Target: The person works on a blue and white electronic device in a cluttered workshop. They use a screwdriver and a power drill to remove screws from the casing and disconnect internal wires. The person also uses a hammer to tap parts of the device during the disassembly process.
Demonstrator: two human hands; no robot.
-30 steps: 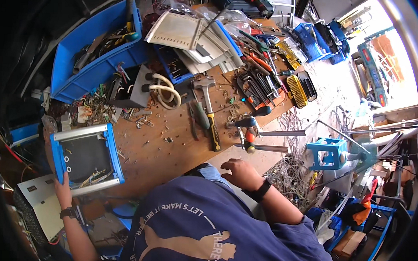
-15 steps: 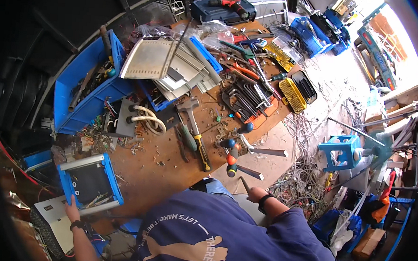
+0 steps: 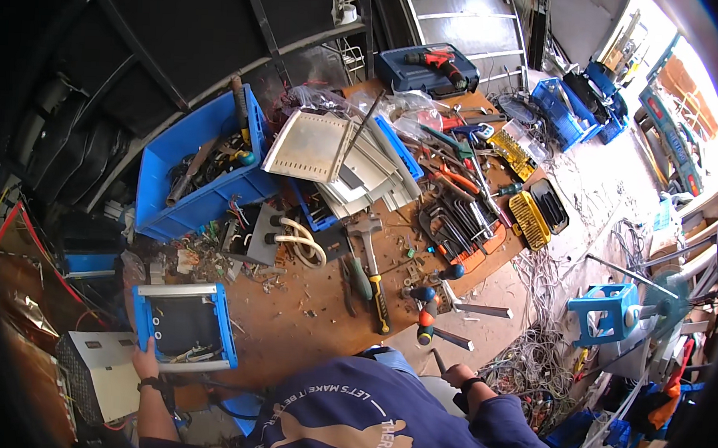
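My left hand (image 3: pixel 146 360) is at the lower left corner of a rectangular blue frame (image 3: pixel 230 326) with silver bars across its top and bottom, its fingers closed on the blue side. Inside the frame lie a dark panel, white rings and loose wires. My right hand (image 3: pixel 458 375) is closed around a slim dark stick-like tool (image 3: pixel 438 359) that points up and left; its other end is hidden in the hand. Near the table edge beside it lies a red-and-black tool with a dark blue end (image 3: pixel 425 317). A hammer (image 3: pixel 371 260) with a yellow-black handle rests next to green-handled pliers (image 3: pixel 361 278).
A blue bin (image 3: pixel 208 187) of tools stands at the back left, beside stacked metal panels (image 3: pixel 310 146). Hex keys (image 3: pixel 459 224), a yellow bit case (image 3: pixel 529 219) and a red drill (image 3: pixel 438 63) lie on the wooden table. Tangled cables (image 3: pixel 521 367) and a blue stool (image 3: pixel 603 311) are right.
The whole view has shifted, so the scene appears farther right and lower. My left hand stays on the frame, and my right hand still holds the dark tool.
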